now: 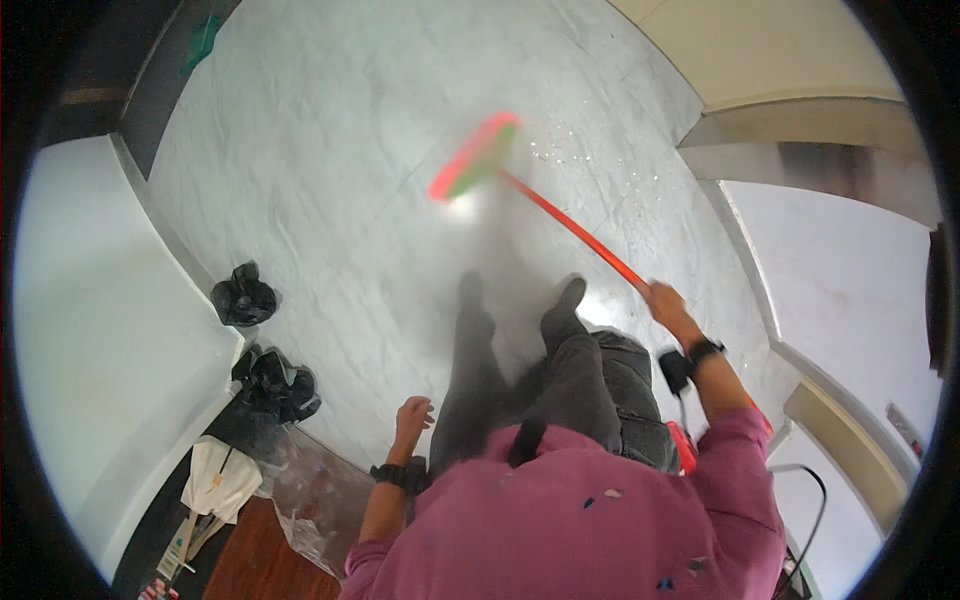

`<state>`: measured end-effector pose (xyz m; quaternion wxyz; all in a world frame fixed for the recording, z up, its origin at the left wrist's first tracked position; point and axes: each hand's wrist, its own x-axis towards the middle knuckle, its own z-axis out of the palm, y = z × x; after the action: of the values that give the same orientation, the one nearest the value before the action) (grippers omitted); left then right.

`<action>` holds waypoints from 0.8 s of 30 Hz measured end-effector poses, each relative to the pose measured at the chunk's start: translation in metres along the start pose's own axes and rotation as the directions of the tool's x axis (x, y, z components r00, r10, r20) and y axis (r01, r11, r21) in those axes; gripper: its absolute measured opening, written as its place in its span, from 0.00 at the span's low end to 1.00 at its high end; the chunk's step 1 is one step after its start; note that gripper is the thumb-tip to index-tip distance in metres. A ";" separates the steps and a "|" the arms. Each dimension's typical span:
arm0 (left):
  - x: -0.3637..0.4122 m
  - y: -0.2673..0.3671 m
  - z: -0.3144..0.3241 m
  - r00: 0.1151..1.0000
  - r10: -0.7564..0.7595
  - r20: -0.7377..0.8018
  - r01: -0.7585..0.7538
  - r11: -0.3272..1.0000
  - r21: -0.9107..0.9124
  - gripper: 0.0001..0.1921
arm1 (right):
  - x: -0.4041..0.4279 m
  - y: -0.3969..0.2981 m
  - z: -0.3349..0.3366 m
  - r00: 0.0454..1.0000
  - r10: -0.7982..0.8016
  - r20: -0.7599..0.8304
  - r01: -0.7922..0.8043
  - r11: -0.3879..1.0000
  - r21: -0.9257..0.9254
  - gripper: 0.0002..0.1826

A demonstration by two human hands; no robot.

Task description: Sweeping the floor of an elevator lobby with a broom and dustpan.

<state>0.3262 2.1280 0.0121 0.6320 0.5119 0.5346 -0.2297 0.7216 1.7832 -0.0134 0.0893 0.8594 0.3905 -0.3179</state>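
A broom with a red handle reaches out over the floor, and my right hand grips the handle near its upper end. The pink and green broom head is blurred. To the right of the head, small white scraps lie scattered on the pale, marble-patterned floor. My left hand hangs beside my left leg with loosely curled, slightly parted fingers, and no object shows in it.
Black plastic bags sit by the corner of the white wall at left. Below them are a cream cloth bag and a reddish-brown wooden surface partly under clear plastic sheeting. A green object lies at the far left edge.
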 end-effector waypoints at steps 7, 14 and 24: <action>-0.032 0.027 0.053 0.996 0.023 -0.085 -0.027 0.998 -0.053 0.08 | 0.133 0.007 -0.032 0.995 0.101 0.006 -0.099 0.953 0.285 0.23; -0.009 0.015 0.113 0.993 0.115 -0.013 -0.091 0.844 0.528 0.10 | -0.090 0.188 0.151 0.990 0.056 0.129 -0.079 0.980 0.185 0.16; 0.008 0.074 0.200 0.975 0.128 0.181 -0.202 0.848 0.489 0.09 | -0.387 0.229 0.141 0.603 0.678 0.421 -0.776 0.621 0.112 0.10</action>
<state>0.4790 1.9792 0.0155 0.5298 0.6858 0.3635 -0.3418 0.6304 1.3334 0.0925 0.1534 0.8784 -0.0689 -0.4474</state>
